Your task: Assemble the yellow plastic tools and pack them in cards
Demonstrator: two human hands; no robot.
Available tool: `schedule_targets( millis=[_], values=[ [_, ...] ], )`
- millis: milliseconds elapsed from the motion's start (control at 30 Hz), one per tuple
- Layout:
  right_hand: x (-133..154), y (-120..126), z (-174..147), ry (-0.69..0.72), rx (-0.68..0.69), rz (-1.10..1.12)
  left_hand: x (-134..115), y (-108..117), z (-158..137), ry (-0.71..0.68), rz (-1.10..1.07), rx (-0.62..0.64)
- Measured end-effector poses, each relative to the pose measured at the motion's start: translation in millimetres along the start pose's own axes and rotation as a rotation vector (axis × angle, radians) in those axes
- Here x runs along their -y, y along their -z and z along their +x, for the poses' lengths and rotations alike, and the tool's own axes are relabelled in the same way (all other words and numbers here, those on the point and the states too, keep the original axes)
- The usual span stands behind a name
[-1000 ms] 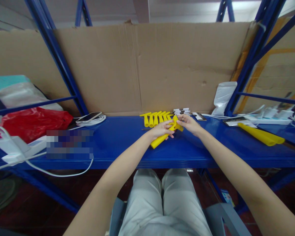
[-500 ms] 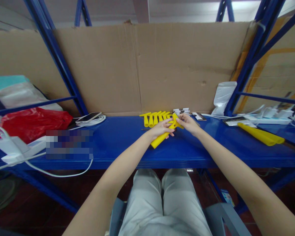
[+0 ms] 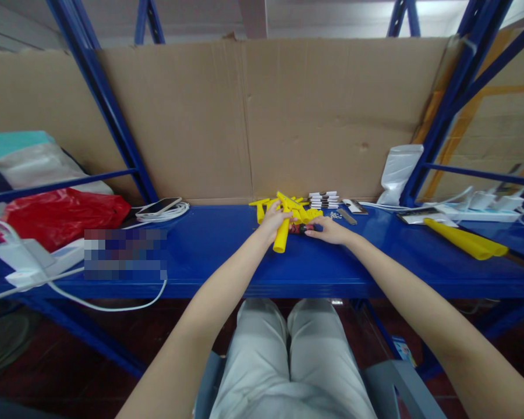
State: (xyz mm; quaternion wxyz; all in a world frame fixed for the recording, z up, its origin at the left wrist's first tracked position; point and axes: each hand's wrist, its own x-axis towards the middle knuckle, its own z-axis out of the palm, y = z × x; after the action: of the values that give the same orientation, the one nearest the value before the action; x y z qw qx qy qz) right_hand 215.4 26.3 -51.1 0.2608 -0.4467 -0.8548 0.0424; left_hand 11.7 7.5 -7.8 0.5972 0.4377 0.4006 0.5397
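A yellow plastic tool with a tubular handle [image 3: 281, 240] and a flat, wide head is gripped in my left hand [image 3: 275, 219], tilted with its handle end towards me. My right hand [image 3: 330, 230] has its fingers closed on the black end of a screwdriver [image 3: 297, 228] with a red and black handle, low over the table. Just behind both hands, several more yellow tools [image 3: 260, 214] of the same kind lie in a row, partly covered by my left hand. Small metal pieces [image 3: 334, 215] and a flat grey strip [image 3: 346, 216] lie beyond my right hand.
Small white packets [image 3: 324, 199] are stacked against the cardboard wall [image 3: 314, 116]. On the right lie yellow tubes [image 3: 467, 240] and a power strip [image 3: 484, 214]. A phone [image 3: 159, 205], coiled cable, red bag [image 3: 65, 215] and white plugs [image 3: 21, 262] occupy the left.
My right hand has left the yellow tool's head and come down onto the screwdriver. My left hand has moved slightly left and turned the tool more upright in view.
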Motion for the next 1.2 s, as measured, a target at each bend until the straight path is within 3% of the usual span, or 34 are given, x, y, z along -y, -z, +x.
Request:
schedule_targets(
  millis=[167,300,467,633,767,900,1200],
  values=[
    [7,6,0,-0.066,-0.003,0.111,1,-2,0,0.000,0.006,-0.019],
    [9,16,-2,-0.240,-0.100,0.343,1,-2,-1,-0.010,-0.004,-0.031],
    [10,29,-1,-0.411,-0.349,0.668,1,-2,0,-0.023,-0.023,-0.060],
    [5,36,-2,-0.400,-0.760,0.674,4,-3,1,0.002,0.026,-0.079],
    [-4,41,-3,-0.419,-0.988,0.665,7,-3,1,0.006,0.082,-0.065],
    [-18,46,-4,-0.443,-1.099,0.654,8,-3,0,0.015,0.115,-0.027],
    [-36,46,-1,-0.438,-1.172,0.639,10,-2,0,0.067,0.165,0.046]
  ],
)
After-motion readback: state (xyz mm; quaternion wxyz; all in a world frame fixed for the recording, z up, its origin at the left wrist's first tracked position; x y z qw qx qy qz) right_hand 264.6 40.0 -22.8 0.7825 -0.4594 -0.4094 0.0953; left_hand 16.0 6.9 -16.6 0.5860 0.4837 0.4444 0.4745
